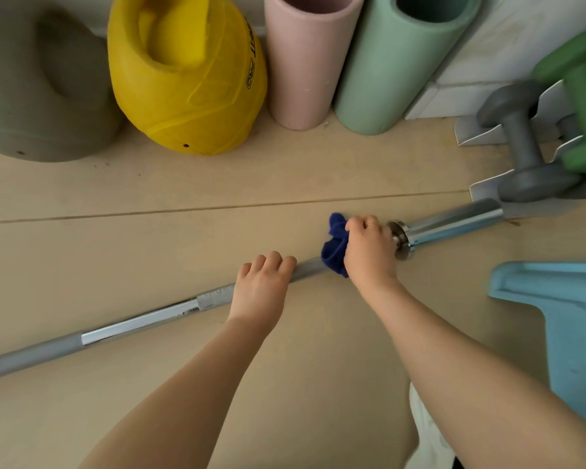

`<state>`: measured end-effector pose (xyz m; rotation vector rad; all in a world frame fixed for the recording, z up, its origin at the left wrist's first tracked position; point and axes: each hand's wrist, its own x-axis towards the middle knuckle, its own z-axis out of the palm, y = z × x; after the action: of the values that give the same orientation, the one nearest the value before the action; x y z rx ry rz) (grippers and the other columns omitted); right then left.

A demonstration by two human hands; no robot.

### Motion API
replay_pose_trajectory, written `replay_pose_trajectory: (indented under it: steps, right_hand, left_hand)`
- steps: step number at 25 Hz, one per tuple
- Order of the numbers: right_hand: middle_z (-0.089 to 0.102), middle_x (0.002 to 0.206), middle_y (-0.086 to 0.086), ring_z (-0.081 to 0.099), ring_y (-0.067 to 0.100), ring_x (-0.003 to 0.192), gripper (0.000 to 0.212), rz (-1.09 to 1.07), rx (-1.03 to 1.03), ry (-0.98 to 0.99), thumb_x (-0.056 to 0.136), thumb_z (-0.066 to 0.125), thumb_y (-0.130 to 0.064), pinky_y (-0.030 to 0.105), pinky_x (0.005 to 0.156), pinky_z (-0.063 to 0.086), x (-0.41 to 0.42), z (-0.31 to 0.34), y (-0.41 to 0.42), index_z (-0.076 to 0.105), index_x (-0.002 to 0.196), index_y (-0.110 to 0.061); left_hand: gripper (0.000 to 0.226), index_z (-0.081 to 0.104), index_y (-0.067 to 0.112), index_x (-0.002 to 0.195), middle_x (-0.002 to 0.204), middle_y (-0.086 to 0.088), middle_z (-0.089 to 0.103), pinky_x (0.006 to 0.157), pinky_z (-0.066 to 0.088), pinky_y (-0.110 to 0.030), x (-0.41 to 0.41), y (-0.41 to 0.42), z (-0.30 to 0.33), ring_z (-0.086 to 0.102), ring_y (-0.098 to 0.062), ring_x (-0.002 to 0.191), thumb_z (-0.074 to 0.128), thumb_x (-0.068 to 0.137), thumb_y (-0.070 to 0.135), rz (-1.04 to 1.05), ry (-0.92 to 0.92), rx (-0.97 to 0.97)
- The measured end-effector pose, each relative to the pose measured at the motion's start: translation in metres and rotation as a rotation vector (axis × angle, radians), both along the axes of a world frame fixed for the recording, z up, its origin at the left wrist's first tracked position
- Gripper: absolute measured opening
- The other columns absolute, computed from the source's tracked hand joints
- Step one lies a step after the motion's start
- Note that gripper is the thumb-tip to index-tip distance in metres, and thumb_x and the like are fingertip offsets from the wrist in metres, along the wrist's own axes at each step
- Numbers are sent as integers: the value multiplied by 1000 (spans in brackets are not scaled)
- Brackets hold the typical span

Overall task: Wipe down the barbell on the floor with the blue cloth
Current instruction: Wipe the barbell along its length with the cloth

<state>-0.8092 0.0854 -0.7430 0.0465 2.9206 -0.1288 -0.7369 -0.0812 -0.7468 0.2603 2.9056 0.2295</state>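
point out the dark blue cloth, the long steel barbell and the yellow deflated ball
dark blue cloth (334,252), head view, bunched fold left of the right hand
long steel barbell (142,321), head view, shiny shaft section
yellow deflated ball (186,96), head view, its front wall

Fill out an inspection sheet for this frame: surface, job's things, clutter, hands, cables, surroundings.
Surface: beige floor with a seam line running across it.
Job's things: barbell lies diagonally on the floor; blue cloth is bunched around the shaft beside the collar.
Clutter: yellow ball and grey ball, both dented; pink roll and green roll upright; grey dumbbell and green dumbbell on a white rack; light blue plastic object at right.
Hands: left hand curls over the shaft; right hand grips the cloth.
Cables: nothing seen.
Surroundings: white wall behind the rolls.
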Motion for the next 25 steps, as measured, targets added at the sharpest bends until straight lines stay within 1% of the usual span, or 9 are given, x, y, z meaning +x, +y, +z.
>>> replay_pose_trajectory:
  steps: [3,6,9,12,16,19,21,23,25]
  right_hand:
    - [56,111,18,52,38,101,27,227,-75,-115,81,56,-5,41,88,41,27,17,-51,54,108,-3]
    - [61,102,17,59,36,85,43,480,-88,-71,61,78,-9,37,76,52,44,22,-56,60,100,-5]
    - [51,121,16,51,37,105,29,158,-24,-143,91,45,-11,42,82,44,24,21,-24,49,119,-11]
    - [52,121,16,51,35,107,28,60,-27,-135,91,39,-8,39,86,41,32,24,-45,48,118,-9]
    - [53,122,14,46,35,111,30,296,-297,-230,88,44,-5,38,92,37,88,32,-125,52,117,-7]
    - [49,125,9,40,32,116,34,524,-252,-252,84,51,-8,41,83,43,96,27,-136,53,118,-12]
    - [49,124,8,40,31,116,30,435,-126,-265,89,46,-13,38,77,44,78,20,-116,53,118,-16]
    - [52,121,12,44,33,113,29,182,-2,-260,94,37,-15,38,79,43,65,20,-102,53,118,-15]
    - [57,118,14,49,34,108,29,160,-79,-237,93,37,-13,38,84,40,77,21,-128,55,116,-14]
  left_hand:
    - [48,67,16,83,64,0,59,48,46,-27,3,-4,-1,58,-22,52,88,40,11,-28,36,-31]
    - [62,65,14,98,69,2,63,54,47,-28,-6,-18,10,62,-19,58,86,49,46,67,-6,-103]
    - [56,48,15,122,111,-2,57,85,42,-33,-2,-43,17,58,-24,101,64,80,49,88,-157,-142]
    - [49,44,20,128,125,-1,51,96,36,-34,16,-68,17,50,-23,115,60,86,40,167,-301,-51]
    - [45,45,21,128,125,-2,51,96,37,-34,41,-96,14,47,-24,118,59,86,32,283,-383,-43]
    - [34,55,19,113,114,-3,54,89,39,-32,53,-105,11,48,-24,111,58,84,37,328,-350,-53]
    - [30,58,19,106,112,-3,55,89,38,-33,59,-105,10,48,-25,110,61,81,36,362,-339,11]
    - [31,59,19,104,112,-2,55,90,37,-34,62,-105,9,47,-25,111,64,80,37,347,-319,48]
    - [31,58,18,105,114,-2,54,90,36,-34,64,-105,8,46,-25,113,64,81,37,343,-309,58]
